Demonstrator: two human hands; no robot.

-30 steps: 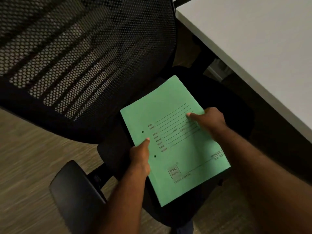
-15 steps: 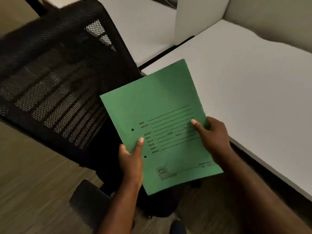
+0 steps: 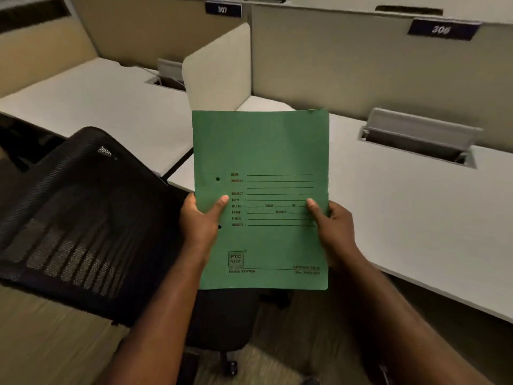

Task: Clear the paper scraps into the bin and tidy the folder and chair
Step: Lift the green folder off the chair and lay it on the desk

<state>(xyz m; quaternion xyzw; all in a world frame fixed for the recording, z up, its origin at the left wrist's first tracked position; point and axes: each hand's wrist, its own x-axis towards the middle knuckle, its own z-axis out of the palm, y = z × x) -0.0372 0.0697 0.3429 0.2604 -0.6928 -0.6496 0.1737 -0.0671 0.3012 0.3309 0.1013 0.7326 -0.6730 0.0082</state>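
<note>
A green paper folder (image 3: 261, 151) with printed form lines is held upright in front of me, above the near edge of the white desk (image 3: 402, 207). My left hand (image 3: 200, 218) grips its left edge with the thumb on the cover. My right hand (image 3: 331, 226) grips its right edge the same way. The black mesh office chair (image 3: 83, 218) stands to the left and below, its backrest turned toward me and its seat (image 3: 222, 320) under the folder. No paper scraps or bin are in view.
A second white desk (image 3: 97, 107) lies at the back left, split off by a beige divider panel (image 3: 219, 68). Cubicle walls with number plates (image 3: 441, 29) run along the back. An open grey cable flap (image 3: 416, 140) sits in the right desk. Carpet floor is below.
Both hands have lifted the folder from the chair seat up to desk height and turned it upright and square to me. The view has tilted up, showing the desks and partitions.
</note>
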